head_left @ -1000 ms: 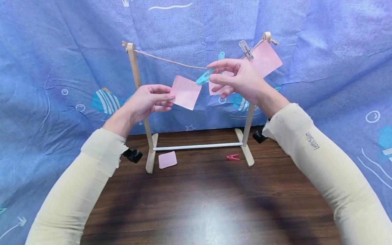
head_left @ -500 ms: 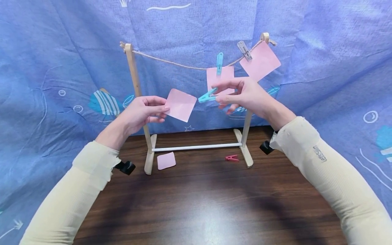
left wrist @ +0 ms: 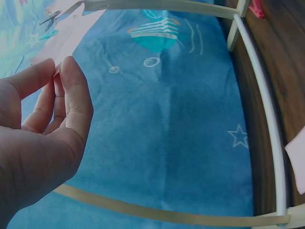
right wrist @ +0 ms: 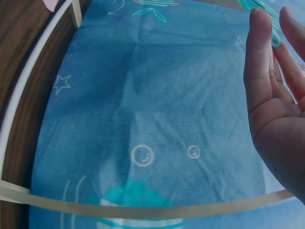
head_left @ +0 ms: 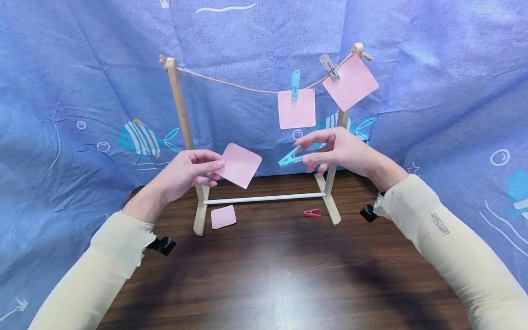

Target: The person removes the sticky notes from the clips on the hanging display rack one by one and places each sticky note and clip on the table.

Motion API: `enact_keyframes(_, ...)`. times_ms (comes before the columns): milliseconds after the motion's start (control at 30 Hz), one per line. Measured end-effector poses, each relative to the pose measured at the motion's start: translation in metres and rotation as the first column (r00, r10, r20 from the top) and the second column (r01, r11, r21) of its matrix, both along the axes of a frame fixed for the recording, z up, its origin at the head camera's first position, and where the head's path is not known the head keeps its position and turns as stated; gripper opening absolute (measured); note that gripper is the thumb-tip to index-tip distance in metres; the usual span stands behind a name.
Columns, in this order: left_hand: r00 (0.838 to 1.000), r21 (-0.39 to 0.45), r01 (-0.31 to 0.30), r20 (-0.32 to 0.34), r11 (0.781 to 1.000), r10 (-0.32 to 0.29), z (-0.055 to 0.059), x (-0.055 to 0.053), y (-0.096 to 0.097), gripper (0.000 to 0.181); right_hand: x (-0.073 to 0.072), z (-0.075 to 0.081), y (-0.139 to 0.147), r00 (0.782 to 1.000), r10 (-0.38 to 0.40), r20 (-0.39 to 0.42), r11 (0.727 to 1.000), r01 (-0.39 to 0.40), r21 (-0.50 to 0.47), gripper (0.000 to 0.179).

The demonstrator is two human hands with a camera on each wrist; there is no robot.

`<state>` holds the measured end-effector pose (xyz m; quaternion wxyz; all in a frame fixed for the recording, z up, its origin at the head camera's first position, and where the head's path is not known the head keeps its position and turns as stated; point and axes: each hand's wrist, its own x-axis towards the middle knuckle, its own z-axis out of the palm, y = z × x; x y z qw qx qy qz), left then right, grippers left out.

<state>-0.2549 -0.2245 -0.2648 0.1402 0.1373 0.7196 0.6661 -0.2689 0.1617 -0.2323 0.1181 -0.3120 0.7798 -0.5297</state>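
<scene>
My left hand [head_left: 185, 172] pinches a pink paper square [head_left: 240, 166] by its left corner, thumb on top. My right hand [head_left: 340, 151] holds a light-blue clothespin [head_left: 291, 157] between thumb and fingers, its tip pointing left toward the square with a gap between them. Both hands are below the sagging string [head_left: 231, 84]. On that string, another blue clothespin [head_left: 295, 86] grips a second pink square [head_left: 297, 112], and a grey clothespin [head_left: 329, 68] grips a third pink square [head_left: 352, 85] near the right post. In the left wrist view, the fingertips meet at the pink paper [left wrist: 64, 38].
A wooden stand with a left post [head_left: 180, 101] and a white crossbar [head_left: 264, 199] carries the string. On the dark table [head_left: 264, 266] lie a pink square [head_left: 223, 217] near the left foot and a red clothespin [head_left: 312, 213] near the right foot. A blue curtain [head_left: 247, 41] hangs behind.
Both hands have come down from string height, still holding the pink square and the blue clothespin. The right hand has also moved right, away from the square, uncovering the middle hanging square.
</scene>
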Motion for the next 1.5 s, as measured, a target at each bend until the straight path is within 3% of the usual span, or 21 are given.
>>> enact_keyframes(233,1.0,-0.08,0.014,0.025,0.997,-0.012,-0.022,0.007,-0.007,0.015,0.002,-0.023,0.013,1.0,0.014,0.024,0.998,-0.015,0.055,0.04)
enact_keyframes(400,0.998,-0.114,0.018,0.067,0.993,-0.01,-0.042,0.009,-0.013,0.013,0.002,-0.042,0.017,0.993,0.045,0.108,0.998,-0.05,0.035,0.037)
enact_keyframes(700,0.992,-0.122,0.021,0.127,0.992,-0.006,-0.075,0.014,-0.021,0.011,0.001,-0.076,0.025,0.985,0.052,0.164,0.996,-0.063,0.063,0.036)
enact_keyframes(1033,0.987,-0.072,0.012,0.159,0.997,0.0,-0.107,0.009,-0.026,0.015,-0.006,-0.111,0.025,0.976,0.015,0.218,0.998,-0.027,0.053,0.036)
enact_keyframes(1167,0.982,-0.045,-0.008,0.189,0.999,0.017,-0.121,0.002,-0.02,0.013,-0.012,-0.126,0.025,0.968,-0.025,0.25,0.999,0.017,0.034,0.038)
enact_keyframes(1333,0.971,0.002,-0.088,0.224,0.996,0.086,-0.137,-0.007,-0.009,0.009,-0.018,-0.144,0.024,0.962,-0.059,0.265,0.998,0.057,0.015,0.042)
enact_keyframes(1500,0.95,0.034,-0.172,0.27,0.984,0.157,-0.15,-0.012,0.003,0.007,-0.02,-0.16,0.021,0.95,-0.069,0.305,0.997,0.074,-0.006,0.044)
